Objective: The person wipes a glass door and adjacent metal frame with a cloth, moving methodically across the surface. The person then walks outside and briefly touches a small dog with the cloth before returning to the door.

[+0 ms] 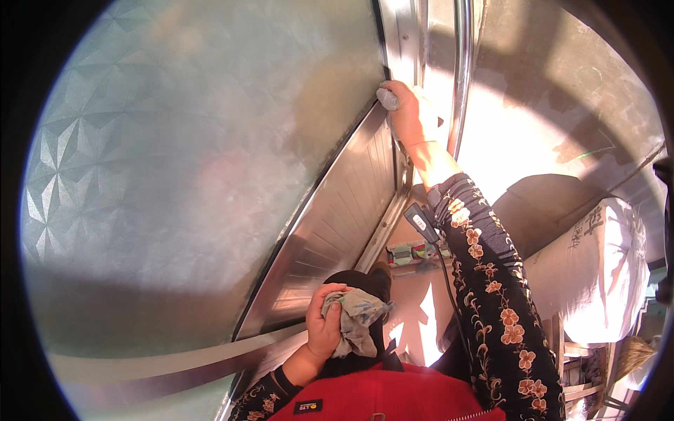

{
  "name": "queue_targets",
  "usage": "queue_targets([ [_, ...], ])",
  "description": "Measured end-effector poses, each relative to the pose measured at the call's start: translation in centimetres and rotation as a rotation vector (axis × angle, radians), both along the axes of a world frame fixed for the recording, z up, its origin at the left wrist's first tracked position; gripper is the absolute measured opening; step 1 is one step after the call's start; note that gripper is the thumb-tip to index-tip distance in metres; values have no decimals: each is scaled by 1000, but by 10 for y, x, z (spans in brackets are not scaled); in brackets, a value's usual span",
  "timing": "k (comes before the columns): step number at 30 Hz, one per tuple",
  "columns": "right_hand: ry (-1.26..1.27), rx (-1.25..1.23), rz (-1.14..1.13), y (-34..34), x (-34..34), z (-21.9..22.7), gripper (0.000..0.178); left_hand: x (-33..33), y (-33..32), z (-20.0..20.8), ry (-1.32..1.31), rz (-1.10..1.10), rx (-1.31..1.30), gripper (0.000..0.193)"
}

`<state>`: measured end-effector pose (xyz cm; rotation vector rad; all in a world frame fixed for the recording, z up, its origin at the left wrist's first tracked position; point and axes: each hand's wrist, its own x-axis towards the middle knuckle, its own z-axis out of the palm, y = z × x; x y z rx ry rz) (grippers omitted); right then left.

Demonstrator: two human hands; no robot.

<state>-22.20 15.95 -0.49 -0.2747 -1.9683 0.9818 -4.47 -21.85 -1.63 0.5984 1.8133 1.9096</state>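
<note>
A large door with a patterned frosted glass pane (182,175) fills the left side. Below the glass runs a ribbed metal panel (337,224). My right hand (414,116), its arm stretched up and away, is closed around a pale grey wad of cloth (387,98). It presses the wad where the pane's dark edging meets the metal frame. Close to my body, my left hand (325,323) clutches a crumpled grey cloth (358,321) with bluish marks. The left hand's cloth hangs loose below the fingers, apart from the glass.
A shiny vertical metal pole (462,77) stands right of the door frame. A black cable with a grey plug end (421,221) hangs by my right forearm. A green and red package (414,254) lies low near my foot. A full white sack (597,274) and a straw broom (637,356) are at right.
</note>
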Motion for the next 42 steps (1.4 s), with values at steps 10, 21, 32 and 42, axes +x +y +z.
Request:
queue_targets([
  [10, -151, -34, -272, -41, 9, 94, 38, -1, -5, 1, 49, -3, -41, 24],
  [21, 18, 49, -355, -23, -23, 26, 40, -3, 0, 6, 82, 9, -33, 23],
  [32, -149, 130, -336, -15, 7, 130, 21, -1, 0, 5, 108, 29, -45, 23],
  [42, 93, 231, -369, -13, -29, 142, 49, -2, 2, 8, 128, 43, -52, 24],
])
